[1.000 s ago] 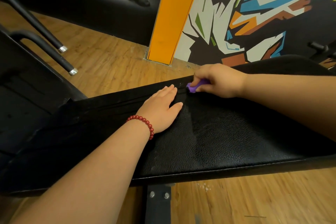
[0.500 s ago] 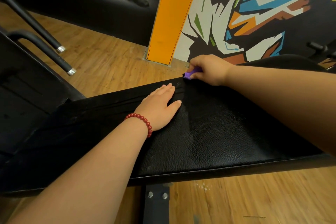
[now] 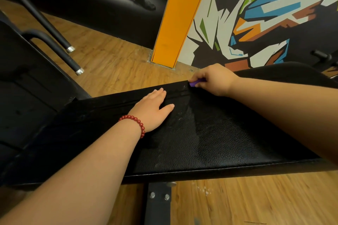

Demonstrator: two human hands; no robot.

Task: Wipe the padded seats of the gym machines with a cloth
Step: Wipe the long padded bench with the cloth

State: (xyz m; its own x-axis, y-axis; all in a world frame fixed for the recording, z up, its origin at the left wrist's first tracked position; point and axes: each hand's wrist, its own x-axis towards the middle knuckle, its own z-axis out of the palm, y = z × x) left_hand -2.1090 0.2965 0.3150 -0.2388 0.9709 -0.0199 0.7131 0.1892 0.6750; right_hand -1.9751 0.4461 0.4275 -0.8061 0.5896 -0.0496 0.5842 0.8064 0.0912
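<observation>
A black padded bench seat stretches across the middle of the head view. My left hand, with a red bead bracelet at the wrist, lies flat on the pad, fingers straight and pointing at the far edge. My right hand is curled round a small purple cloth, of which only a corner shows, and holds it against the pad's far edge. A lighter streak runs down the leather below the cloth.
A metal support post with two bolts sits under the pad on the wooden floor. Two dark bars with metal tips slant down at left beside a black machine part. An orange column and painted wall stand behind.
My right hand slid the purple cloth up the pad to its far edge. My left hand has stayed flat in about the same place.
</observation>
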